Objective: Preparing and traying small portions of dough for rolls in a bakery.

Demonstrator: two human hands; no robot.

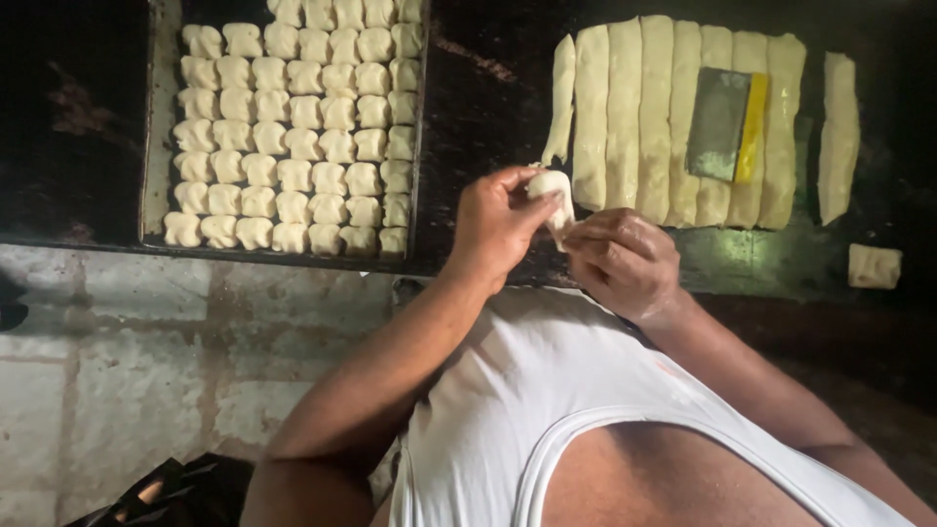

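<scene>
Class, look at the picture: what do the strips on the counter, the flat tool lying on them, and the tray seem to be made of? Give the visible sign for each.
Strips: soft raw dough, pale, matte, rounded edges.
Flat tool: probably metal blade, dull grey sheen; yellow grip, perhaps plastic.
Tray: likely dark metal, thin raised rim, floury.

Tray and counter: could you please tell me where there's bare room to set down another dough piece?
The tray is packed except its left edge strip. The counter is bare between tray and dough strips, and around the small piece at right. Both hands and a piece crowd the front.
</scene>
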